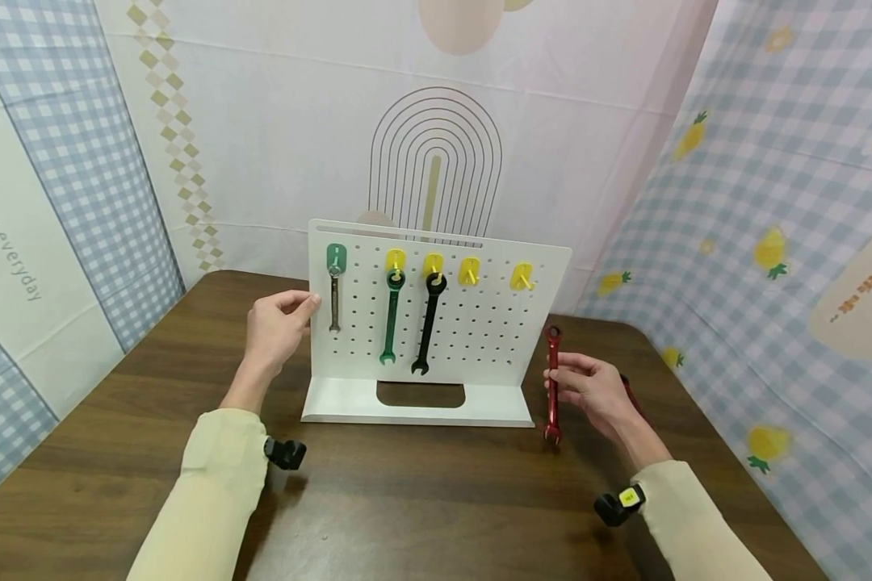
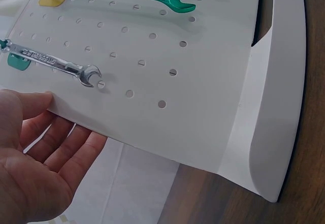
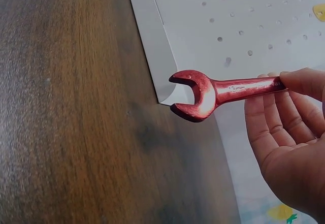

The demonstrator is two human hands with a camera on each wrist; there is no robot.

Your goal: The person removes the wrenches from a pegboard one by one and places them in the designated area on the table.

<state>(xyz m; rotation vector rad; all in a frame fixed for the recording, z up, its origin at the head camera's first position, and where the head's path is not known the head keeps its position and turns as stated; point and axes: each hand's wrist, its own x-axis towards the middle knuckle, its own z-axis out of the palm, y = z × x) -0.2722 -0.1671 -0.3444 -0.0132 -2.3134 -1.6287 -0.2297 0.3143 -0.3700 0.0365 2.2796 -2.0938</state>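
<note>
My right hand [image 1: 592, 391] pinches a red combination wrench [image 1: 553, 387] between thumb and fingers, ring end up, off the board's right side. Its open jaw end faces the camera in the right wrist view. My left hand [image 1: 276, 327] grips the left edge of a white pegboard [image 1: 480, 339], thumb in front and fingers behind. On the board hang a small silver wrench [image 1: 335, 303] from a green hook [image 1: 337, 254], a green wrench [image 1: 391, 323] from a yellow hook [image 1: 396, 258], and a black wrench [image 1: 428, 327] from another yellow hook [image 1: 433, 263].
Two yellow hooks, one mid-right [image 1: 469, 272] and one far right [image 1: 522, 277], hold nothing. The pegboard's base [image 1: 341, 403] stands on a brown wooden table [image 1: 407, 500]. A dark red object [image 1: 630, 394] is partly hidden behind my right hand. Patterned cloths hang around the table.
</note>
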